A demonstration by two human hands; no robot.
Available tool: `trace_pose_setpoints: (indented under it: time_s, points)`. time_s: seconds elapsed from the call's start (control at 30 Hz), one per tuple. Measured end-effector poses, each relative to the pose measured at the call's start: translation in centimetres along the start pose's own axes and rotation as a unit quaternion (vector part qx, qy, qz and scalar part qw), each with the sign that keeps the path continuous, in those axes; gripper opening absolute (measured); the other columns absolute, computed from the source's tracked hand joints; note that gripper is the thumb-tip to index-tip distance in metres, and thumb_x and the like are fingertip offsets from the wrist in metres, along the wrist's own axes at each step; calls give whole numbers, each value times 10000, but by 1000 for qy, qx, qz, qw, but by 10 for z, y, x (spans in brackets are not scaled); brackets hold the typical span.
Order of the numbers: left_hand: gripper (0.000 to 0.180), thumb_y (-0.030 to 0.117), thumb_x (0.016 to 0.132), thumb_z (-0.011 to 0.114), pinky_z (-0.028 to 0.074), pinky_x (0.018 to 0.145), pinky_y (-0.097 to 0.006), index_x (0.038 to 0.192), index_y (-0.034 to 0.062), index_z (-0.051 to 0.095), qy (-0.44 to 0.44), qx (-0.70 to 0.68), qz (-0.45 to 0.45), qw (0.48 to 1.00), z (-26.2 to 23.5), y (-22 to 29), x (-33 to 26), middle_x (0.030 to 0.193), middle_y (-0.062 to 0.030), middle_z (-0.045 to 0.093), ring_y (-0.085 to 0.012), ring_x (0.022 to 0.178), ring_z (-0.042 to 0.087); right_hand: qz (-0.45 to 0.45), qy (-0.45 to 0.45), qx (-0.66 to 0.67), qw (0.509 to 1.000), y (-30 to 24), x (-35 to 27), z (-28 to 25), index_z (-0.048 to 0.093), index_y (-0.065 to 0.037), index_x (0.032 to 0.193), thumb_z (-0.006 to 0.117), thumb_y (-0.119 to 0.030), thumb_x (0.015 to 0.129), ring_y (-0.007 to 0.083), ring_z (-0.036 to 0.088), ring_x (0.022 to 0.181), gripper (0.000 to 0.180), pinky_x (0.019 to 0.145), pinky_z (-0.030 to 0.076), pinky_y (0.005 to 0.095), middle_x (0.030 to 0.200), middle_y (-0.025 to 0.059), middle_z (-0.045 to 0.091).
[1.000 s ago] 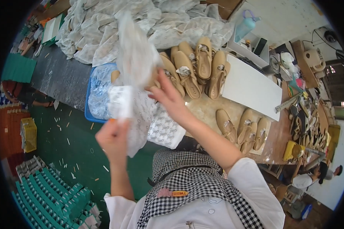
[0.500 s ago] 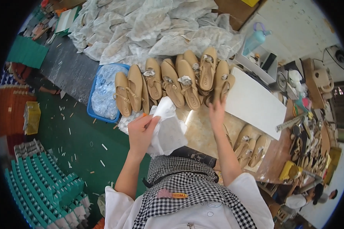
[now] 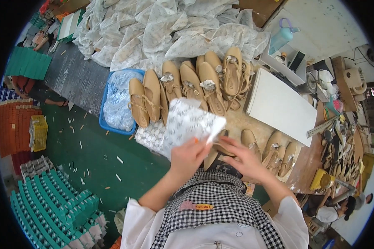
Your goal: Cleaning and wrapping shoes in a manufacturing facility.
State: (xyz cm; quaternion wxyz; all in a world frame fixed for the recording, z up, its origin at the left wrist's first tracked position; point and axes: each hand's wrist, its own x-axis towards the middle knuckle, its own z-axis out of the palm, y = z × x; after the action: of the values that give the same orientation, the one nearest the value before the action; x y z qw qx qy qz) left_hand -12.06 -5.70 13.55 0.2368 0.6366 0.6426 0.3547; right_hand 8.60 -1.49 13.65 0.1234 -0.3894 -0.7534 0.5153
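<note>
My left hand (image 3: 189, 155) is closed on a sheet of white printed tissue paper (image 3: 191, 120), which stands up in front of the row of shoes. Close beside it, my right hand (image 3: 243, 159) grips a tan shoe (image 3: 212, 157) held low in front of my apron; the fingers and the paper's edge hide part of the shoe. Beyond the paper, tan buckled-strap shoes (image 3: 143, 95) are lined up on the table, several with crumpled paper in them. More printed tissue (image 3: 149, 139) lies flat under the held sheet's left side.
Crumpled white tissue (image 3: 153, 33) is heaped at the back. A blue basket (image 3: 102, 114) holding clear plastic bags stands left of the shoes. To the right are a white board (image 3: 282, 106) and more tan shoes (image 3: 272, 147). Green racks (image 3: 50, 207) stand at lower left.
My right hand has drawn back from the row toward my body with a shoe. My left hand has moved right, and the tissue sheet is now raised and spread out.
</note>
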Motion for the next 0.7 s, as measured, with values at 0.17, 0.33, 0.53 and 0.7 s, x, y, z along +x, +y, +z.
trace_pose_setpoints:
  time_s: [0.17, 0.33, 0.53, 0.7]
  points:
    - [101, 24, 731, 718, 330, 443, -269, 688, -14, 636, 141, -79, -79, 984, -49, -6, 25, 517, -30, 423, -84, 488, 412, 29, 84, 403, 911, -27, 123, 38, 465, 21, 1274, 564, -127, 903, 144, 526, 1066, 411, 892, 433, 288, 1187, 89, 553]
    - [224, 13, 821, 627, 268, 492, -236, 650, -51, 498, 228, -89, -101, 964, -78, -34, 45, 571, 45, 393, -38, 564, 340, -111, 229, 476, 842, -55, 162, 74, 547, 26, 1158, 595, -106, 868, 114, 563, 990, 322, 854, 457, 279, 1065, 110, 621]
    - [148, 26, 804, 647, 288, 493, -233, 719, -63, 566, 185, -194, -204, 942, -52, -73, 20, 584, 14, 423, -53, 554, 373, 10, 91, 151, 984, 17, 104, 12, 670, -14, 958, 629, -123, 815, 124, 643, 746, 185, 712, 508, 252, 867, 72, 696]
    - [181, 44, 802, 659, 276, 482, -246, 695, -61, 559, 113, -105, -138, 978, -46, -60, 44, 566, 11, 412, -54, 548, 355, 61, 464, -240, 851, 144, 144, -44, 600, -16, 1109, 658, -222, 819, 337, 526, 1070, 361, 921, 417, 384, 1081, 167, 613]
